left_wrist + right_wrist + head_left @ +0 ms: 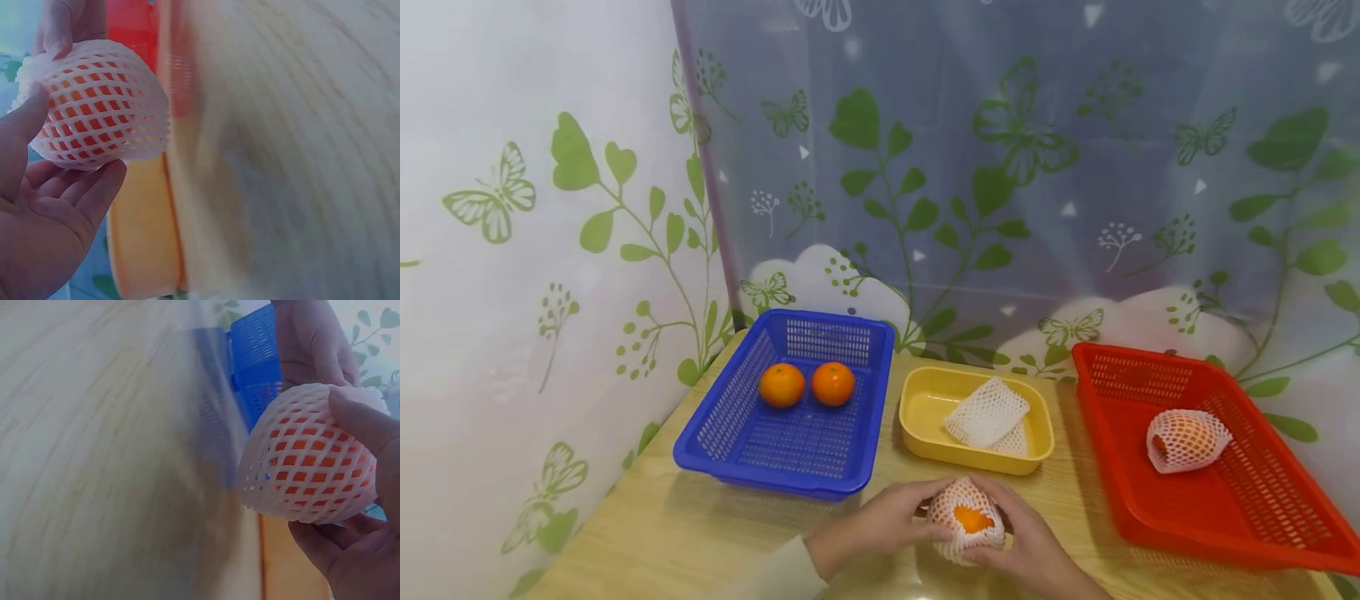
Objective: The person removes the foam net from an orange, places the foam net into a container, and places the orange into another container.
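Note:
An orange (972, 520) wrapped in a white foam net (957, 546) is held between both hands above the front of the table. My left hand (893, 518) grips it from the left, thumb on the near side and fingers behind. From the right, my right hand (1026, 542) grips the same fruit. Bare orange peel shows through the net's opening in the head view. In the left wrist view the net (100, 112) covers the fruit's side in a diamond mesh. The right wrist view shows the net (312, 462) extending past the fruit at one end.
A blue basket (868, 433) at the left holds two bare oranges (782, 385). Behind the hands, a yellow tray (917, 446) contains white foam nets (988, 412). At the right, a red basket (1150, 517) holds another netted orange (1187, 440). A patterned curtain (925, 208) hangs behind the table.

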Tool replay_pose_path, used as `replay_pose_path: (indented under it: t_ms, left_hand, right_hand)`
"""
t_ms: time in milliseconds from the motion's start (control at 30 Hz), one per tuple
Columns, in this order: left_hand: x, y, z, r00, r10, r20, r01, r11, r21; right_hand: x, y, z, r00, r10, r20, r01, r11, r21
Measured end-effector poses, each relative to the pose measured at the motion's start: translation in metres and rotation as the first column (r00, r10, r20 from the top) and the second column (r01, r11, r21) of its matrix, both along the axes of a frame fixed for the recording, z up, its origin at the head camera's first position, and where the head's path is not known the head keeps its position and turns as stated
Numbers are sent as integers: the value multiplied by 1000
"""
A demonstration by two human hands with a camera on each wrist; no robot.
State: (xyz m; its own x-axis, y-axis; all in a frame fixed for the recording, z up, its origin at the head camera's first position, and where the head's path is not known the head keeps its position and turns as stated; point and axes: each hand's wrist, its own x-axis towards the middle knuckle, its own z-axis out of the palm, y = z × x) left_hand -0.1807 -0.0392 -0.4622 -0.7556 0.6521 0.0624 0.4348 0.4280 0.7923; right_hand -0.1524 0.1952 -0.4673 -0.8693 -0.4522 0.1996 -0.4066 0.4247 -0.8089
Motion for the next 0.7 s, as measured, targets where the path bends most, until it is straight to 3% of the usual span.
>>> replay_pose_path:
  t_ms: [100, 200, 367, 500, 700]
  left_hand:
    - [0, 2, -7, 1000, 22, 19, -22, 999, -30]
    - [0, 4, -11, 999, 37, 23, -36, 998, -58]
    - [1, 5, -18, 997, 45, 59, -41, 997, -64]
    - [-1, 6, -22, 995, 30, 91, -27, 999, -33]
    - [-3, 7, -27, 999, 10, 32, -10, 1000, -10]
  right_hand:
    - [-1, 2, -6, 997, -42, 69, 38, 997, 65]
    - [-2, 4, -14, 996, -52, 77, 43, 992, 118]
    - [-3, 7, -26, 998, -32, 53, 24, 991, 132]
    - [-3, 7, -30, 995, -44, 93, 32, 990, 134]
    - [-4, 7, -25, 978, -58, 199, 40, 995, 96]
